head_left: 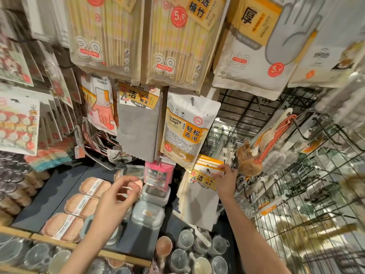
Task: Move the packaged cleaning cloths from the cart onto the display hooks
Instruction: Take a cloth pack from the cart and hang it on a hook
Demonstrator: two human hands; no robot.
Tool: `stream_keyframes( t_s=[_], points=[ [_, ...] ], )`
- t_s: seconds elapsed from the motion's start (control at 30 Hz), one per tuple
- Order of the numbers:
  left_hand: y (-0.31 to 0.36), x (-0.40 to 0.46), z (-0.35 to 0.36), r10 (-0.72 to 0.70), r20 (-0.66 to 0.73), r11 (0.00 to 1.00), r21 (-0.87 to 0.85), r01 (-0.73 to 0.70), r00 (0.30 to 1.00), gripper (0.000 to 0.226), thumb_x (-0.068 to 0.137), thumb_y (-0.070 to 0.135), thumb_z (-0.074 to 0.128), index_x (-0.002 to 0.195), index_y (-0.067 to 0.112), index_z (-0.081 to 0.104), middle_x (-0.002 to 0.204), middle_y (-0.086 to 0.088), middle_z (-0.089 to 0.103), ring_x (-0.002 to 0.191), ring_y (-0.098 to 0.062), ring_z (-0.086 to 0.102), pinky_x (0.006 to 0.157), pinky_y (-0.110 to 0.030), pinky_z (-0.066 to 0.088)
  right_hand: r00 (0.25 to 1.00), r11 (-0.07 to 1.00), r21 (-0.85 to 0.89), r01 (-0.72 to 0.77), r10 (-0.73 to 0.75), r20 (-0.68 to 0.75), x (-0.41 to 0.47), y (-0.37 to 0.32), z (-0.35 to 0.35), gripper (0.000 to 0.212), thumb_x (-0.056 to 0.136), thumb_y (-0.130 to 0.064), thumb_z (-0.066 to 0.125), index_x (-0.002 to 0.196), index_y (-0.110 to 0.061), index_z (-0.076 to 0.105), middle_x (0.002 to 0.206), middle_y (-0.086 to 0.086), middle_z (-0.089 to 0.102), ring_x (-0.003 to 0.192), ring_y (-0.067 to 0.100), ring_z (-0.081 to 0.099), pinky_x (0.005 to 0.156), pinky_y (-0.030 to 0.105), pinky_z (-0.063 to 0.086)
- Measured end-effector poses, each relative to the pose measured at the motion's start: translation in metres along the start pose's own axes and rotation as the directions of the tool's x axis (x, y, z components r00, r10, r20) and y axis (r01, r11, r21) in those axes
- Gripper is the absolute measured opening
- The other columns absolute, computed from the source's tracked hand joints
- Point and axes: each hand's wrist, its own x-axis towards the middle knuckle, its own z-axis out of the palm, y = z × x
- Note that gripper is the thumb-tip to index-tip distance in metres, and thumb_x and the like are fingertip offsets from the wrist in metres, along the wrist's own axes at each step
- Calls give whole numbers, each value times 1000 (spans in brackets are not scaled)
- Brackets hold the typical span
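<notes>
Pinched between thumb and fingers of the right hand (227, 179), the top header of a cleaning towel pack (201, 186) is held against the display, at the front of a stack of like packs; the grip is closed on the card's upper right corner. That pack shows a yellow-and-white header card with a large blue "4", red round stickers and Chinese lettering, over a pale cloth in clear wrap. Its long axis runs top to bottom, header uppermost, printed face toward the camera, tilted slightly clockwise. Just right of the grip sits a brown scrub brush (245, 161) on the wire grid panel (296, 194). Above and left of the grip hangs a cleaning sponge pack (185, 133), and further left a grey cleaning towel pack (138, 123). Well left of the grip, the left hand (118, 196) hovers with fingers loosely curled, holding nothing, above pink soap boxes (83, 204) on the shelf.
</notes>
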Motion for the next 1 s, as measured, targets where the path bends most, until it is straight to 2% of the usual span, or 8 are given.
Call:
stream_keyframes(
  t_s=[0.23, 0.37, 0.47, 0.57, 0.63, 0.8, 0.93, 1.0],
  points=[
    [-7, 0, -5, -37, 8, 998, 54, 37, 999, 34, 85, 11, 65, 90, 44, 60, 82, 14, 66, 75, -7, 61, 66, -20, 49, 998, 997, -72, -37, 33, -54, 9, -1, 5, 29, 81, -16, 71, 103, -16, 51, 114, 10, 47, 89, 28, 53, 68, 30, 37],
    [-7, -1, -6, -40, 14, 998, 58, 40, 999, 34, 86, 9, 64, 92, 43, 60, 83, 13, 66, 77, -7, 61, 67, -18, 49, 997, 997, -49, -61, 60, -40, 4, -4, 5, 25, 86, -7, 61, 107, -10, 49, 120, 13, 48, 82, 21, 46, 70, 29, 35],
    [-5, -1, -8, -41, 15, 998, 38, 40, 999, 36, 86, 7, 64, 91, 42, 60, 81, 11, 66, 74, -7, 60, 66, -17, 48, 999, 999, -30, -41, 42, 19, -4, -7, 0, 25, 89, -9, 58, 113, -8, 53, 125, 15, 45, 88, 24, 49, 73, 26, 36],
    [-2, -3, -11, -40, 2, 999, 17, 40, 999, 32, 86, 7, 63, 90, 39, 61, 81, 9, 66, 75, -9, 60, 65, -17, 47, 997, 999, 36, 4, -7, 72, -16, -9, -10, 27, 91, -15, 58, 117, -8, 57, 132, 14, 41, 112, 27, 48, 84, 24, 33],
    [-1, -5, -14, -40, -2, 999, 0, 40, 999, 25, 87, 9, 63, 92, 34, 63, 83, 9, 66, 77, -13, 60, 67, -17, 47, 994, 997, 62, 43, -48, 95, -32, -10, -19, 27, 93, -19, 55, 119, -10, 56, 133, 10, 43, 120, 25, 44, 90, 26, 33],
    [4, -13, -24, 0, -37, 998, 63, 2, 999, 20, 87, 14, 65, 100, 29, 63, 94, 13, 67, 93, -7, 61, 82, -21, 47, 929, 958, 38, 284, -285, 237, -69, -40, -33, 28, 93, -23, 56, 120, -13, 56, 118, -4, 51, 111, 9, 46, 92, 24, 35],
    [15, -33, -35, 19, -89, 993, 121, -8, 996, 24, 87, 15, 65, 104, 32, 62, 105, 16, 65, 100, 3, 56, 85, -8, 40, 855, 910, 111, 400, -414, 312, -98, -74, -30, 26, 92, -20, 57, 118, -17, 56, 114, -7, 54, 112, 11, 50, 92, 19, 33],
    [19, -45, -44, 17, -113, 984, 177, 3, 993, 24, 88, 21, 64, 107, 35, 61, 109, 21, 62, 105, 7, 53, 87, -7, 38, 812, 894, 155, 420, -446, 375, -112, -85, -24, 28, 92, -26, 57, 120, -24, 54, 120, -10, 54, 116, 9, 49, 97, 23, 36]
  ],
)
